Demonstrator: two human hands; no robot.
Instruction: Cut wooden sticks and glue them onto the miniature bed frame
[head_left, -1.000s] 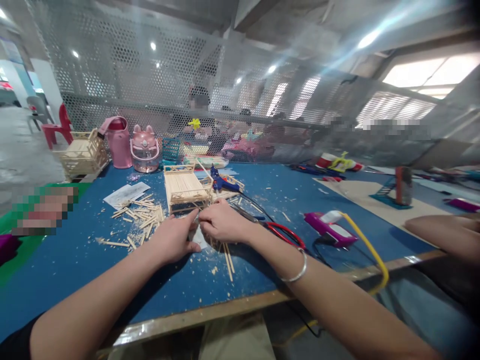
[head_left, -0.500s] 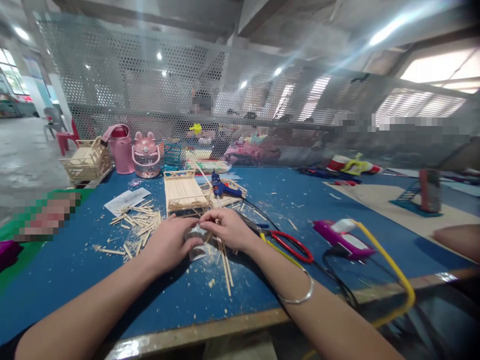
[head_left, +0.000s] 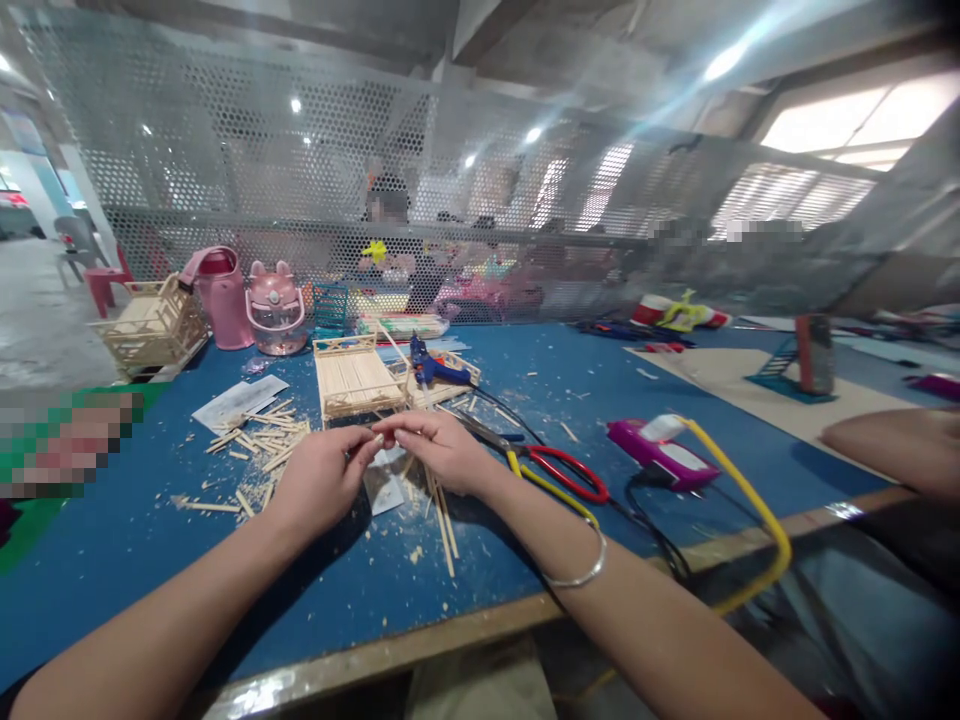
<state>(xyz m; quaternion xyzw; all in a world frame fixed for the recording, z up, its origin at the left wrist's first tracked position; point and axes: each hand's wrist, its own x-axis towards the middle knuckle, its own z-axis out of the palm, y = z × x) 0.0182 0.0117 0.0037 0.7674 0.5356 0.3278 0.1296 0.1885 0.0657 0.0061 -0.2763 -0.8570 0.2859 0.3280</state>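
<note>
My left hand [head_left: 324, 468] and my right hand [head_left: 441, 450] meet over the blue table, fingertips close together. The left thumb and forefinger are pinched, and whatever sits between them is too small to make out. My right fingers are drawn together at the same spot; what they hold, if anything, is hidden. Below the hands lie a small paper [head_left: 385, 490] and a few loose wooden sticks [head_left: 444, 520]. Just behind stands a small bed-like frame of wooden sticks [head_left: 356, 378]. A blue glue gun [head_left: 439, 366] rests to its right.
Cut stick pieces [head_left: 262, 440] are heaped left of my hands. Red-and-yellow-handled scissors [head_left: 566, 472] lie right, near a purple device [head_left: 664, 456] with a yellow cable. A pink bottle [head_left: 223, 300] and clear jug [head_left: 276, 315] stand back left. Another person's arm [head_left: 892, 450] rests at right.
My left thumb and forefinger have closed from a spread position into a pinch, and both hands are nearer each other. The whole view has shifted slightly.
</note>
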